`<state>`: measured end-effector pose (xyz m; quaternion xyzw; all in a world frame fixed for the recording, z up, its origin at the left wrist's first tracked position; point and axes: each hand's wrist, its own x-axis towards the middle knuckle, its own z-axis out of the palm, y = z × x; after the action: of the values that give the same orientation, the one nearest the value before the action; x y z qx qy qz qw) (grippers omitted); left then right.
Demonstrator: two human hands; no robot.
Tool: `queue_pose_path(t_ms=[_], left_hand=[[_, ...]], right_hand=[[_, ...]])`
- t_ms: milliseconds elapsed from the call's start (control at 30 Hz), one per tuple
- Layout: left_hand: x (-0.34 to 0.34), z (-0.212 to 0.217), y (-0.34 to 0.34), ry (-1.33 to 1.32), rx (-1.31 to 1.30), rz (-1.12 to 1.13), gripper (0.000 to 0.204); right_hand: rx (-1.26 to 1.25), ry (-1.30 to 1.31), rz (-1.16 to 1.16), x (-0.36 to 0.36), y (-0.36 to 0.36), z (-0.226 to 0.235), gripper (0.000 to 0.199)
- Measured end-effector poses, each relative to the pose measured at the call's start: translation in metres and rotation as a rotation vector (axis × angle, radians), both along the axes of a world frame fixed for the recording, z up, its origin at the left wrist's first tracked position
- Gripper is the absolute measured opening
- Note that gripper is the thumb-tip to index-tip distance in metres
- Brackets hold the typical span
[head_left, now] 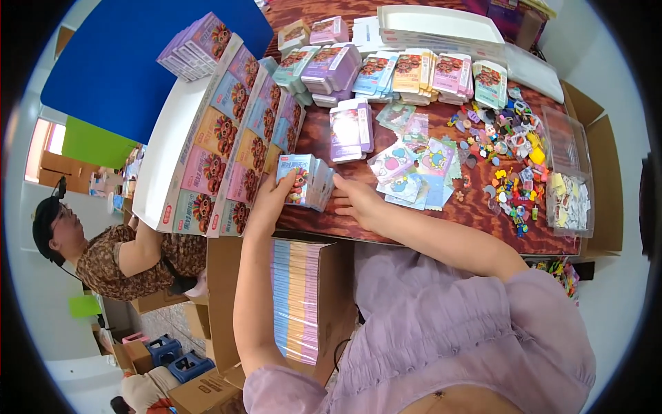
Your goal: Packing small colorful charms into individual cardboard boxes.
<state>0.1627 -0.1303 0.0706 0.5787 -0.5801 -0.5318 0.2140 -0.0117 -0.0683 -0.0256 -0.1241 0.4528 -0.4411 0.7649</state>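
Note:
Between my two hands, near the table's front edge, is a short row of small light-blue cardboard boxes (303, 181) with a cartoon picture on the front one. My left hand (271, 196) grips the row from its left side, the thumb on the front face. On the other side my right hand (355, 200) presses its fingertips against the end of the row, fingers bent. Just beyond lies a stack of lilac boxes (350, 130). To the left, the white display trays (219, 145) hold rows of blue, orange, pink and green boxes.
Stacks of coloured boxes (378, 74) line the back, before a white tray (441, 24). Patterned sachets (414, 169) and small plastic trinkets (514, 152) lie at right, beside a clear bin (571, 200). An open carton (296, 297) of packed boxes stands below; another person (131, 255) works at left.

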Motion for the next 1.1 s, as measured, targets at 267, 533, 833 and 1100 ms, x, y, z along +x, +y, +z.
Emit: queue_pose_path(t_ms=[267,533,833,1100], left_hand=[[0.025,-0.035,0.01,0.246,0.342,0.015,0.058],[-0.018,-0.038,0.082,0.571,0.063,-0.058,0.077],[-0.014,0.157,0.056,0.336,-0.457,0.062,0.098],[0.04,0.204,-0.044,0.484,-0.477,0.19,0.073]], right_hand=[[0.015,0.088,-0.02,0.008,-0.009,0.009,0.082],[-0.366,0.107,-0.178,0.005,0.007,0.02,0.04],[-1.046,0.121,-0.011,0.02,-0.049,0.236,0.044],[-0.839,0.182,0.277,0.07,-0.204,0.302,0.061]])
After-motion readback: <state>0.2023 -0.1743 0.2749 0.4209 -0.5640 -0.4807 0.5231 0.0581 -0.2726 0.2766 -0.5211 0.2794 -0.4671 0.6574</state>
